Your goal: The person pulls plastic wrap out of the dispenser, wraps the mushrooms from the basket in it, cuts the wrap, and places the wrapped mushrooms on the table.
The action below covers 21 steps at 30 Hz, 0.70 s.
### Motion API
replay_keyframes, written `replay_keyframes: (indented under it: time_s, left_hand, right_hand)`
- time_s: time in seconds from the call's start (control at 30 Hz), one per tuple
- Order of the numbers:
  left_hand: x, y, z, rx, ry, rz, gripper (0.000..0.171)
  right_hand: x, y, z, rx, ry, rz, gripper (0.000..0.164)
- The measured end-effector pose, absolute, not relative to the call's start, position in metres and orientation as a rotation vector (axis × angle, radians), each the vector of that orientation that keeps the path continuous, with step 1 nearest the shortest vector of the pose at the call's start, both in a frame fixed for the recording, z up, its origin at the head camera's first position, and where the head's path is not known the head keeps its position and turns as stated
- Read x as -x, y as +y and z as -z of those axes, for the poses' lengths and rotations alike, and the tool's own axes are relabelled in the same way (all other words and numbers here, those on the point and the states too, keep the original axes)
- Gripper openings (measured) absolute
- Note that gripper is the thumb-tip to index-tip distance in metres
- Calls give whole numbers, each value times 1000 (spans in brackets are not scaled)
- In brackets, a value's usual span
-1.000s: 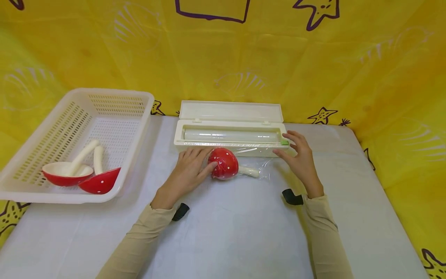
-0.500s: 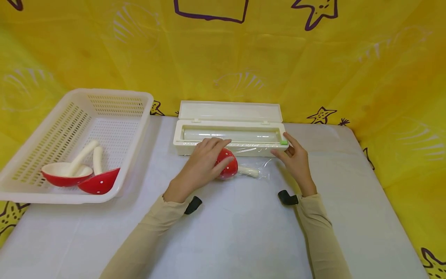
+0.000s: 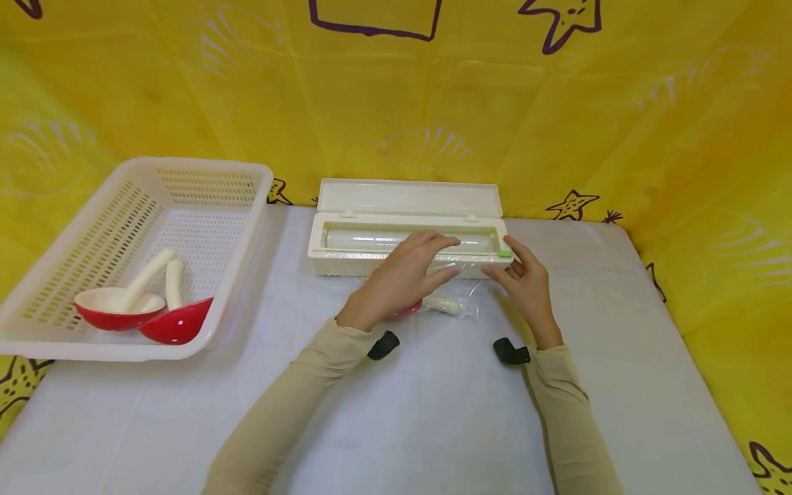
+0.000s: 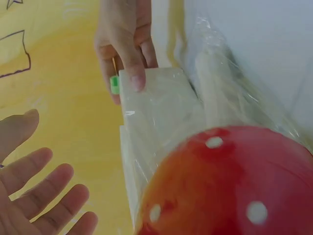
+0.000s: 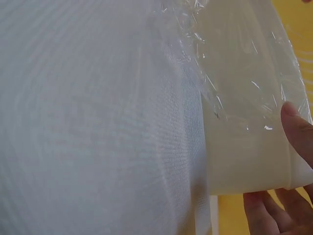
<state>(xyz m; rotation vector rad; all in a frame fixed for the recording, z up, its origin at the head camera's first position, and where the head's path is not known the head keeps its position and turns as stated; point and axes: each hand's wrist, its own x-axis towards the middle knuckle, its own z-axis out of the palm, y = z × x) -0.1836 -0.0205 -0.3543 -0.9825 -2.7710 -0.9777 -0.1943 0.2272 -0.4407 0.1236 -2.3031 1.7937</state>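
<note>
A white cling film dispenser (image 3: pixel 337 265) stands at the back of the table with its lid raised, a film roll (image 3: pixel 359 240) inside and a green slider cutter (image 3: pixel 504 254) at its right end. My right hand (image 3: pixel 526 289) grips that end, thumb on the front and fingers round the side. Film hangs down the front and covers a red, white-dotted ladle (image 4: pixel 230 181) lying before the box, its white handle pointing right. Above the ladle my left hand (image 3: pixel 405 275) hovers with fingers spread, holding nothing. It hides most of the ladle's bowl in the head view.
A white plastic basket (image 3: pixel 247 240) stands at the left with two more red ladles, one with its bowl facing up (image 3: pixel 117 320) and one tilted (image 3: pixel 176 326). A yellow patterned cloth (image 3: pixel 396 89) hangs behind the table.
My left hand has lifted off the wrapped ladle and moved right across it. My right hand has come in from just beside the dispenser's right end to grip it.
</note>
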Motion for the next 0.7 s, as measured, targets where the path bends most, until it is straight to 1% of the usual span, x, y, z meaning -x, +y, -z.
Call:
replay_keyframes:
  time_s: [0.5,0.7]
  left_hand:
    - [210,25,361,1080,-2763,1154,46]
    - [219,39,366,1117,-2743,1211,42]
  right_hand:
    - [194,229,442,-94,-2350,-1781,71]
    - [195,229,443,-111,-2332,-1790,70]
